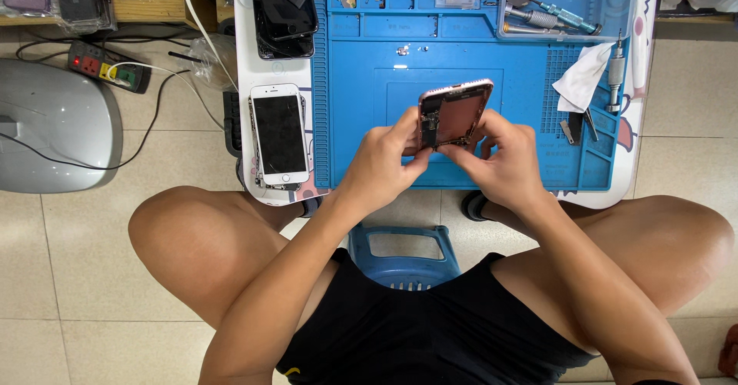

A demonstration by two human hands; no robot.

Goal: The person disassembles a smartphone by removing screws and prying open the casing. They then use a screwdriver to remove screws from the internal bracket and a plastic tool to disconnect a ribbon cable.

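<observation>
Hands meet over a blue silicone repair mat (pixel 361 123) that covers most of a small white tabletop (pixel 244 62), seen from the head camera looking straight down. The left hand (pixel 382 160) is closed on the lower left edge of an opened pink-rimmed phone housing (pixel 453 112), thumb and fingertips pinching near its exposed inner parts. The right hand (pixel 503 162) grips the same housing from the lower right, fingers curled around its edge. The housing is lifted above the mat's middle, tilted with its open side facing up.

To the left, a white smartphone with a dark cracked screen (pixel 280 134) lies flat on the tabletop, beside the mat. Black phones in a stack (pixel 283 8) sit behind it. At the mat's far right corner a clear plastic tray of metal screwdrivers (pixel 565 8) rests, with a white cloth (pixel 582 77) just below it. A blue plastic stool (pixel 403 250) shows between the person's knees.
</observation>
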